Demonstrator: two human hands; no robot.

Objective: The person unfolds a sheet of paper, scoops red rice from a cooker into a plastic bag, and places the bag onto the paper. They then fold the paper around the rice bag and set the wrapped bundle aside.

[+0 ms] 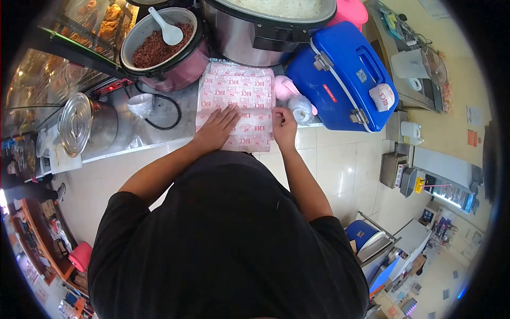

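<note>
Sheets of rice wrapping paper point(236, 87), white with red "RICE" print, lie on the metal counter close to my body. A sheet at the front is turned or layered over the ones behind. My left hand point(217, 127) rests flat on the paper with fingers stretched out. At the paper's right edge, my right hand point(285, 126) has its fingers curled together in a pinch on the edge of the wrapping paper. Just right of that hand are a pink item point(286, 87) and a clear plastic-wrapped bundle point(302, 110).
Behind the paper stand a cooker of dark red rice point(162, 49) with a white rice paddle point(171, 34) and a large cooker of white rice point(276, 8). A blue cooler box point(340, 74) sits right. Left are a lidded steel pot point(101, 127) and black cable point(179, 114).
</note>
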